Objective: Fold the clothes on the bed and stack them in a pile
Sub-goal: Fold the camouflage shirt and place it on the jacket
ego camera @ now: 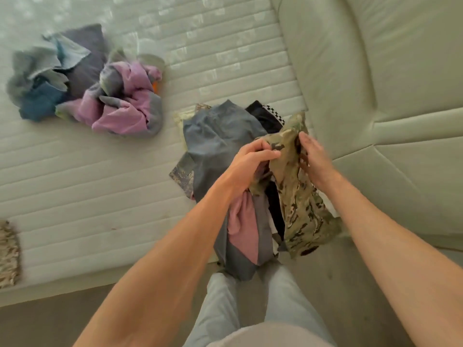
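Observation:
A camouflage garment [300,209] hangs in front of me over the bed's near edge. My left hand [248,164] grips its top left part, and my right hand [313,156] pinches its top right part. A pink and grey garment [244,234] also hangs down from under my left hand. Behind my hands lies a heap with a grey-blue garment [215,144] on top, a black checkered piece [265,116] and a grey camouflage piece [183,174] under it. A second loose heap of pink, grey and blue clothes [100,96] lies at the far left of the mattress [100,184].
A pale padded headboard or cushion [375,96] rises along the right side of the mattress. Another camouflage piece [8,254] lies at the left edge near the mattress's front. My legs in light trousers [225,309] stand on the brown floor below.

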